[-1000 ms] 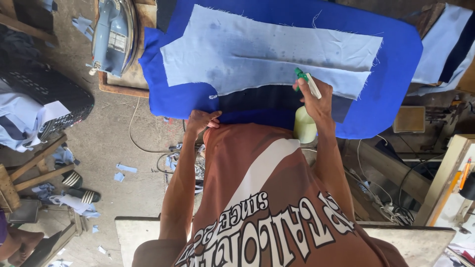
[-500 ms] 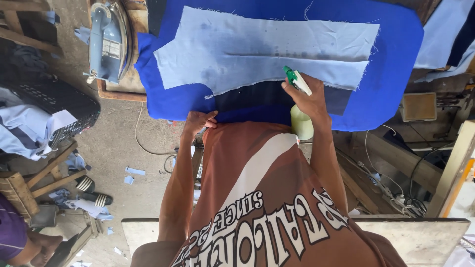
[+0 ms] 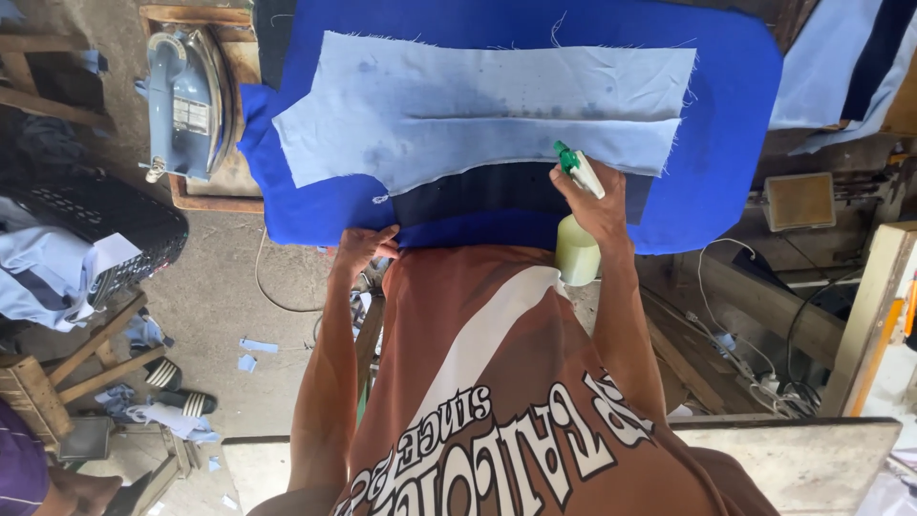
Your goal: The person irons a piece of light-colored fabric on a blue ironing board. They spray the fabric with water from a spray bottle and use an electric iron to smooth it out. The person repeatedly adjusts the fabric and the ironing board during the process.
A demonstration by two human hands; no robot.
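A pale blue piece of cloth [image 3: 497,110] lies spread flat on a bright blue padded ironing board [image 3: 726,115], with darker damp spots across it. My right hand [image 3: 597,201] is closed around a pale yellow spray bottle [image 3: 576,250] with a green and white nozzle [image 3: 576,164], held at the cloth's near edge and aimed at the fabric. My left hand [image 3: 361,247] rests with curled fingers on the near edge of the board, to the left of a dark navy cloth [image 3: 478,196] that lies under the pale one.
A grey-blue iron [image 3: 186,105] sits on a wooden stand left of the board. A black basket [image 3: 105,225] with pale cloth is at far left. Sandals [image 3: 177,387] and fabric scraps lie on the concrete floor. Cables and a wooden bench are at right.
My view has shifted slightly, so the board sits a little lower and more central. The right hand keeps the spray bottle at the cloth's near edge; the left hand stays on the board edge.
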